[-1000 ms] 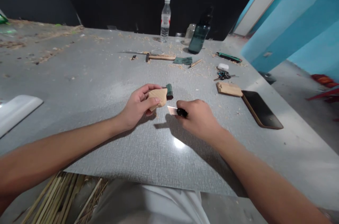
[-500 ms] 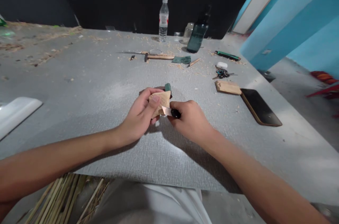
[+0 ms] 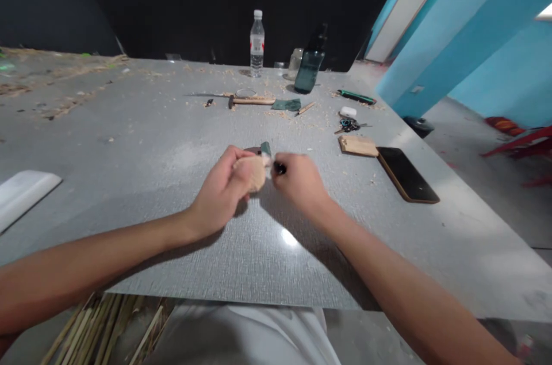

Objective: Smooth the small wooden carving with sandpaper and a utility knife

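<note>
Carefully, the left hand (image 3: 219, 189) is pinching the wood (image 3: 257, 175) over the surface (image 3: 241, 261), and the right hand (image 3: 302, 181), closed, is gripping the knife (image 3: 280, 168) just beside it. Probably, short strokes are serving best here.

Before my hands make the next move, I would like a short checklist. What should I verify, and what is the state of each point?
1. Pale wooden piece held: ok, in the left hand.
2. Black-handled knife held: ok, in the right hand.
3. Knife clear of the left thumb: cannot tell, image blurred there.
4. Black rectangular phone apart from both hands: ok, lying to their right.
5. Grey table free of loose bits: not ok, brown scraps lie at its far left.
</note>
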The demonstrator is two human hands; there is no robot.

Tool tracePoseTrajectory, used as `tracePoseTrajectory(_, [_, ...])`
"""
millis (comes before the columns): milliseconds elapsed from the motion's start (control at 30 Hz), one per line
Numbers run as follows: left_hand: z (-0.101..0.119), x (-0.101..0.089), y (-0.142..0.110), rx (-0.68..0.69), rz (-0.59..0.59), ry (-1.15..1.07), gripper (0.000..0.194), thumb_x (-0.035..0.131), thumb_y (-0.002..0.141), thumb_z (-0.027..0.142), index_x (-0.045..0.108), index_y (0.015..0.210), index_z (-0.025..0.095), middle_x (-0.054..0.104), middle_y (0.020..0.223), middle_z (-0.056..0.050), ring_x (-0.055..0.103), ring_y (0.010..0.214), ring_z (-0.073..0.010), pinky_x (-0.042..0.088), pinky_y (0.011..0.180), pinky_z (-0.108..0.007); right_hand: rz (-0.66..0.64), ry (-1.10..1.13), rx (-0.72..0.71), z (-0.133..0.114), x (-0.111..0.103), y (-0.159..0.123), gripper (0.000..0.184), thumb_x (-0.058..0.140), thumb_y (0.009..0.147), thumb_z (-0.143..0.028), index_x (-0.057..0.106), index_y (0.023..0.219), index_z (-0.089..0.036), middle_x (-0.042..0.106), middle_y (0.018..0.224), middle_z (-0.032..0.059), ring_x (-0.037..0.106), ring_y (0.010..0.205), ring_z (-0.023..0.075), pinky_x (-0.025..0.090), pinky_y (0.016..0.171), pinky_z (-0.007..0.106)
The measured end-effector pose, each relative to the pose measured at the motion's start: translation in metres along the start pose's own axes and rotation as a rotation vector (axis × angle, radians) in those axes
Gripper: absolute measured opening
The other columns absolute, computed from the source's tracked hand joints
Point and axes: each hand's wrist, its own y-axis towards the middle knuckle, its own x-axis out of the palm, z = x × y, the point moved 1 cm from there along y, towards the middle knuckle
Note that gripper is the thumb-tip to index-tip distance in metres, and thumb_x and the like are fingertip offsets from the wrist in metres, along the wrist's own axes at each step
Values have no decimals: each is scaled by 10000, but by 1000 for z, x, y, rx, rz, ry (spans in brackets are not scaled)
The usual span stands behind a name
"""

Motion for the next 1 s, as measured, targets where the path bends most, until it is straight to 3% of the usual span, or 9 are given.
tracePoseTrajectory(67, [4,3,-6,-41,-158,10,367,584,1072,583,623,1209,244,628,741,20,559,538,-96,433,448,-191,220,82,127,16,-16,12,286,563,732,-62,403,585,-246,374,560,-28,343,577,140,235,595,332])
tracePoseTrajectory(133, [8,4,-5,-101,-148,-39,383,590,1064,590,633,1187,229,621,736,21,557,539,-91,436,447,-176,380,133,100,23,-26,14,319,545,759,-65,355,589,-256,331,578,-40,339,598,139,238,602,330])
tracePoseTrajectory(167, [10,2,-2,-136,-70,-69,387,601,1057,592,637,1155,220,632,776,13,570,561,-88,450,453,-169,364,150,62,21,-26,11,306,540,769,-71,371,588,-250,350,582,-38,363,609,141,252,610,325])
tracePoseTrajectory(233, [13,-1,6,-154,52,-136,397,649,1024,599,629,1088,208,633,816,14,569,577,-75,478,467,-155,113,181,-38,8,-15,-3,236,563,768,-86,468,606,-229,425,586,-38,401,609,139,267,612,313])
tracePoseTrajectory(333, [18,-5,15,-151,84,-206,430,693,981,627,610,1082,217,609,744,42,539,528,-72,429,417,-134,-167,192,-145,-21,7,-29,167,603,758,-67,576,673,-209,514,609,-41,409,595,126,263,607,305])
tracePoseTrajectory(533, [22,-2,10,-131,66,-260,396,720,975,595,595,1038,224,556,680,75,482,491,-62,408,408,-136,-309,172,-135,-43,13,-43,191,629,768,-26,719,770,-194,611,654,-21,488,624,138,297,623,298])
tracePoseTrajectory(867, [14,4,12,-108,64,-230,414,670,1014,615,574,987,213,572,676,63,513,499,-63,419,432,-150,-217,14,-101,-40,13,-37,211,629,637,-6,610,683,-212,566,629,-28,413,602,136,244,611,323])
tracePoseTrajectory(967, [15,12,-6,-203,29,-270,445,679,996,644,550,946,221,586,685,57,508,480,-61,386,400,-142,-63,66,14,-23,-1,-13,214,610,640,-15,536,623,-215,523,611,-29,396,606,136,252,615,316])
tracePoseTrajectory(1000, [17,16,-14,-242,-88,-310,453,663,997,664,563,956,224,568,651,63,475,444,-62,360,373,-145,65,106,111,-14,-10,-4,228,593,663,-18,504,598,-218,492,591,-31,399,603,137,266,620,313])
